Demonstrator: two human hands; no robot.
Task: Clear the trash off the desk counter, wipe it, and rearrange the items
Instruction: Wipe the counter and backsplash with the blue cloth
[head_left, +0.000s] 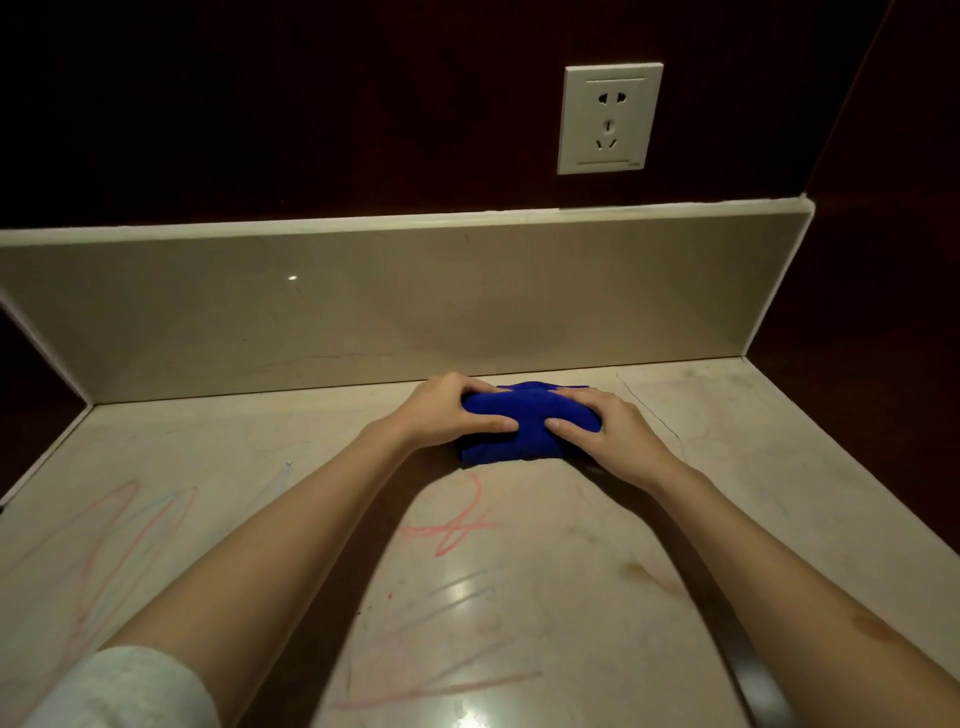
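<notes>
Blue cloth (524, 431), folded into a thick pad, lies on the pale stone bench (727, 415) close to the low upstand (363, 301) at the back, its long axis running left to right across our view; we hold it from both ends, our left hand (452, 408) curled over the left end with the thumb laid along the near face, our right hand (608, 434) curled over the right end with its thumb pointing in toward the other, so that the two thumbs almost meet on the cloth; both hands grip and press rather than lie flat; neither is nearer the cloth than the other, since both are already on it. Crayon-like scribbles (457, 525) in red and faint blue lie on the near side of the cloth, toward us, between our forearms and off to the left; we judge that the wiping is in hand and far from done, and that the coming stroke has to be drawn back toward our body, broadside on, so the long edge sweeps the marks; a wall socket (609, 118) sits on the dark panel above.
</notes>
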